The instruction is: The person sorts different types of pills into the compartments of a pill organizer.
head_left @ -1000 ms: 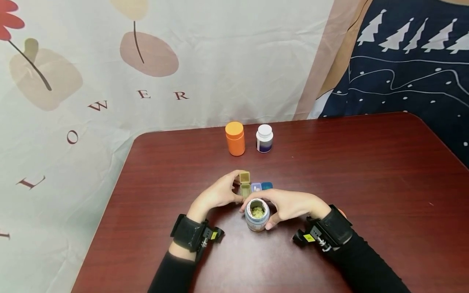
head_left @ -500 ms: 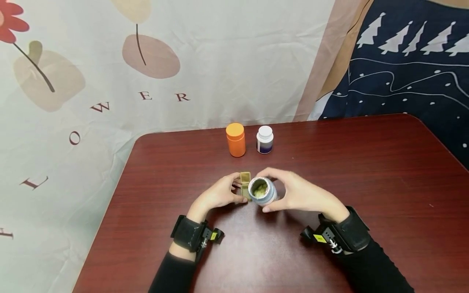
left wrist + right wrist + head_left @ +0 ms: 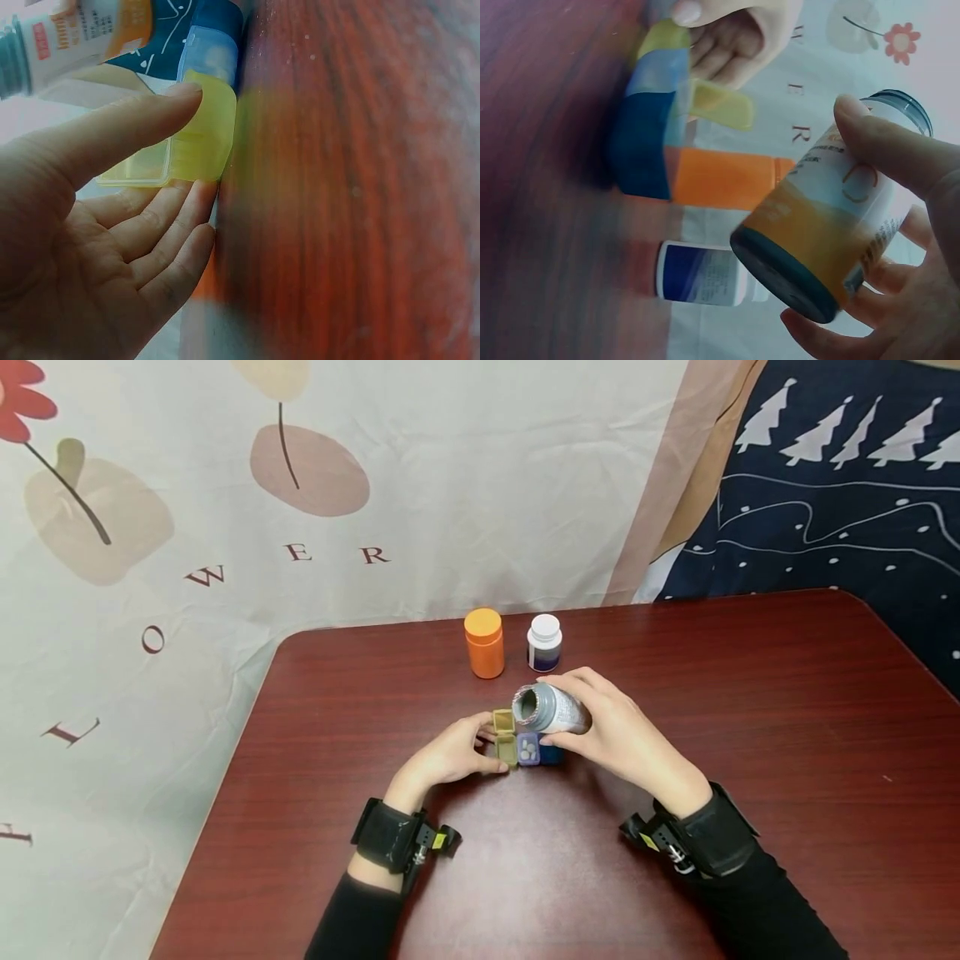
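Note:
My left hand [image 3: 450, 753] steadies a small pill organizer [image 3: 507, 752], thumb on the near side of its yellow-green end compartment [image 3: 211, 127] and fingers at the far side. That compartment's lid [image 3: 503, 721] is up. Several pale pills [image 3: 528, 750] lie in the purple middle compartment; the dark blue one [image 3: 641, 142] is partly behind the right fingers in the head view. Gripped by my right hand [image 3: 633, 735] is an uncapped pill bottle [image 3: 817, 217] with a white and orange label. It is tilted over the organizer, its mouth [image 3: 529, 703] facing left near the raised lid.
Toward the back edge of the reddish-brown table [image 3: 360, 693] stand a capped orange bottle [image 3: 485, 647] and a white bottle [image 3: 543, 645] with a dark blue label. Behind the table hangs a printed white cloth [image 3: 465, 485]; a navy cloth [image 3: 840, 518] is at the right.
My right hand has lifted the pill bottle from in front of the organizer, moved it away from me, and tipped it left over the compartments. The left hand stays in place.

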A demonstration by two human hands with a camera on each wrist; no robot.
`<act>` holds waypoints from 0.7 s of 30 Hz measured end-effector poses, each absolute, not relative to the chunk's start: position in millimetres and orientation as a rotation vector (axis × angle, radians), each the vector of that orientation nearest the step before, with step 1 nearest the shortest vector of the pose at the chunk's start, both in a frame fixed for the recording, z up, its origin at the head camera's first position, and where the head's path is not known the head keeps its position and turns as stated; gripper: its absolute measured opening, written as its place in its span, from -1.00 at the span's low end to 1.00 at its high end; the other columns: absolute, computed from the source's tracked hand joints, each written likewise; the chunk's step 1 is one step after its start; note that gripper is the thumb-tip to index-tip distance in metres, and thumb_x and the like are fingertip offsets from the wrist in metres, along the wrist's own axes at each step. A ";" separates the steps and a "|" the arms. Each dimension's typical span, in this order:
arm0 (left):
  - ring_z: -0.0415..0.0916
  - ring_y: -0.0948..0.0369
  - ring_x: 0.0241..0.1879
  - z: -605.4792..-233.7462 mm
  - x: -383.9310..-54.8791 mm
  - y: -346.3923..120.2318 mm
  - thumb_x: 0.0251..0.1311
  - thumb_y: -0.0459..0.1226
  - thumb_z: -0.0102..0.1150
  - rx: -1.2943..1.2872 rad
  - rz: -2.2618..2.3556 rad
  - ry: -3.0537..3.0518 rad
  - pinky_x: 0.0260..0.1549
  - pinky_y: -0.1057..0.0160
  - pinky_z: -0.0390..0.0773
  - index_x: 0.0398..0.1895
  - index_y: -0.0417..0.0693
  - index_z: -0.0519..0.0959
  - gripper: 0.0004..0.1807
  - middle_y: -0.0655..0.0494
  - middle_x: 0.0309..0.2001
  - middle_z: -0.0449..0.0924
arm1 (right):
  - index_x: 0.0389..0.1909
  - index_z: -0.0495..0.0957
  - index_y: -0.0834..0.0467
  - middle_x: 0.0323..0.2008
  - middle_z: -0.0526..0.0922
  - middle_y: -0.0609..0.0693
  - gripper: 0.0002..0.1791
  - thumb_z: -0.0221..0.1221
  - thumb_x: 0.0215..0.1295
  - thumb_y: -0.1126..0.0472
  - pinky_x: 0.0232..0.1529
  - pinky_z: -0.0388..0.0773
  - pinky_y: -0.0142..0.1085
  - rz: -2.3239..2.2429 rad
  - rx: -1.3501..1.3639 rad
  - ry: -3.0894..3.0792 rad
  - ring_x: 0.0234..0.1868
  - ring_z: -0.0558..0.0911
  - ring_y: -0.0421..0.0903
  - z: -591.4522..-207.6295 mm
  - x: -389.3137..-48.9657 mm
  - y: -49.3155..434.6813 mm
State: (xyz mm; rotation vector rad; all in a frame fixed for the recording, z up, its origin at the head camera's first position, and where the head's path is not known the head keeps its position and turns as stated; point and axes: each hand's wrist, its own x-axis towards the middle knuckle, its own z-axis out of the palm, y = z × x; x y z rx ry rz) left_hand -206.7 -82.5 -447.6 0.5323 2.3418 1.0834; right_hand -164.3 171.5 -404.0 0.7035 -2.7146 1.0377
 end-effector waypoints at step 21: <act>0.61 -0.15 0.34 -445.5 -206.5 -81.1 0.35 -0.37 0.51 0.486 1.063 2.335 0.43 -0.09 0.59 0.37 -0.38 0.48 -0.39 -0.31 0.30 0.65 | 0.50 0.58 0.13 0.11 0.66 0.18 -0.19 0.63 0.21 0.28 0.18 0.61 0.12 0.477 0.931 -2.764 0.14 0.62 0.17 -427.0 -174.9 170.5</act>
